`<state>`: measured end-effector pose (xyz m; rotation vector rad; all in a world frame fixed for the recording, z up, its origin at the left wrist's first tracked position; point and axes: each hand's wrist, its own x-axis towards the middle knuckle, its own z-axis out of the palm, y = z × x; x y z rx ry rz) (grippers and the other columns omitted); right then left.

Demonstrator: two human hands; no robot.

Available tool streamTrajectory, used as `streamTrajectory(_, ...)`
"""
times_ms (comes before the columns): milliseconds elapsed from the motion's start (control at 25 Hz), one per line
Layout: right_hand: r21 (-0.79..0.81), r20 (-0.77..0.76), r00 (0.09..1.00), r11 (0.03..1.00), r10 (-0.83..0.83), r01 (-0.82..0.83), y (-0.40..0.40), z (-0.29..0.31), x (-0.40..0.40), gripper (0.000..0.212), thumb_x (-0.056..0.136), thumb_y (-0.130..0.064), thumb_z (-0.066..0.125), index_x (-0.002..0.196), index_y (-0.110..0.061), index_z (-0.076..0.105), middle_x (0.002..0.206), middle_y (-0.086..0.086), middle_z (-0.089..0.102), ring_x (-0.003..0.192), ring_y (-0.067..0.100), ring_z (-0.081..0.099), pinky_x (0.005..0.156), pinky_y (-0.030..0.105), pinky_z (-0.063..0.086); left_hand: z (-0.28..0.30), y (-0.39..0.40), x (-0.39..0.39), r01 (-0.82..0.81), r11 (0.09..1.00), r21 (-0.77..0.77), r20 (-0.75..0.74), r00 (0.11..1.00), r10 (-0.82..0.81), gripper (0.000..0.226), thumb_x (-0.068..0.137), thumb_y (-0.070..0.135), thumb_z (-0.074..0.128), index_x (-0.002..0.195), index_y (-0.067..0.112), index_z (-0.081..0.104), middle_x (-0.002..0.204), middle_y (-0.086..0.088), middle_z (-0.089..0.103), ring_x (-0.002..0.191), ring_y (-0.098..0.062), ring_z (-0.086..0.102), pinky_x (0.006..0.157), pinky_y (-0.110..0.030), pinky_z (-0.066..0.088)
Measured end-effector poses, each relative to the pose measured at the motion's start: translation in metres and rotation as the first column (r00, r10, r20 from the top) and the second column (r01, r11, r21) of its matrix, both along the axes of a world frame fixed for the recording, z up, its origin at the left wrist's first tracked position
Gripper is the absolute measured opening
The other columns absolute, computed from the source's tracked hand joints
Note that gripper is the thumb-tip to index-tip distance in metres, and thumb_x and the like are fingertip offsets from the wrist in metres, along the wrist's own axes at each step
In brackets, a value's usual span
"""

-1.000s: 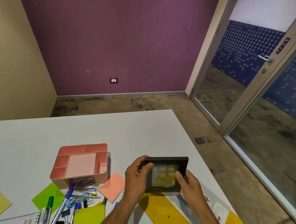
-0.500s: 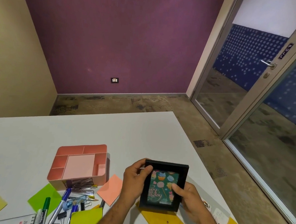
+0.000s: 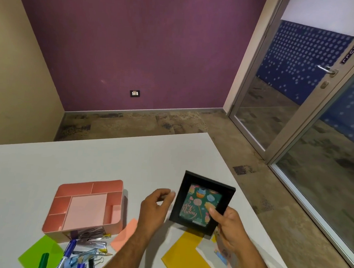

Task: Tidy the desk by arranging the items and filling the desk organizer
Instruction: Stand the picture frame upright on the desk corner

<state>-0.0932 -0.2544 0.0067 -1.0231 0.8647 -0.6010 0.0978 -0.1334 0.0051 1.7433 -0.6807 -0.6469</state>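
A black picture frame (image 3: 226,196) with a green birthday card inside is held tilted above the white desk (image 3: 109,161). My right hand (image 3: 227,228) grips its lower right corner, thumb on the glass. My left hand (image 3: 155,208) is just off the frame's left edge, fingers curled and apart, holding nothing. The pink desk organizer (image 3: 86,206) stands to the left, its compartments empty. Pens and markers (image 3: 67,253), binder clips (image 3: 92,261) and a stapler (image 3: 92,242) lie in a heap at its front.
An orange sticky note (image 3: 123,233) and a green one (image 3: 40,251) lie flat near the organizer. A yellow envelope (image 3: 186,255) with papers on it lies under the frame. The desk's right edge runs close to my right hand; a glass door stands beyond.
The frame has moved right and tilted clockwise. My left hand has let go of its left edge; only my right hand holds it now.
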Motion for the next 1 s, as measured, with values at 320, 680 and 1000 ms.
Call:
streamTrajectory(320, -0.107, -0.028, 0.996, 0.991, -0.080, 0.077, -0.140, 0.011, 0.065, 0.027, 0.083, -0.007, 0.067, 0.110, -0.008, 0.064, 0.114, 0.013, 0.070, 0.106, 0.029, 0.067, 0.089, 0.044, 0.055, -0.075, -0.041, 0.032, 0.156, 0.929, 0.336, 0.391, 0.874, -0.288, 0.061, 0.084, 0.062, 0.050, 0.137, 0.031, 0.050, 0.139, 0.012, 0.052, 0.134, -0.013, 0.042, 0.111, -0.025, 0.032)
streamTrajectory(680, -0.138, -0.083, 0.985, 0.981, -0.151, 0.139, -0.267, -0.016, 0.138, 0.019, 0.091, -0.003, 0.057, 0.108, -0.011, 0.063, 0.108, 0.007, 0.071, 0.101, 0.026, 0.067, 0.089, 0.046, 0.054, -0.144, -0.114, 0.067, 0.130, 0.790, 0.599, 0.631, 0.531, -0.565, 0.091, 0.077, 0.086, 0.033, 0.142, 0.023, 0.046, 0.152, -0.007, 0.043, 0.147, -0.023, 0.017, 0.113, -0.054, 0.007)
streamTrajectory(1000, -0.108, -0.126, 0.981, 0.985, -0.149, 0.136, -0.335, -0.059, 0.173, 0.025, 0.091, -0.004, 0.060, 0.116, -0.005, 0.062, 0.112, 0.012, 0.071, 0.101, 0.029, 0.069, 0.086, 0.049, 0.056, -0.173, -0.127, 0.075, 0.084, 0.854, 0.514, 0.727, 0.484, -0.486, 0.096, 0.074, 0.088, 0.037, 0.141, 0.020, 0.050, 0.151, -0.010, 0.045, 0.152, -0.019, -0.002, 0.106, -0.066, 0.026)
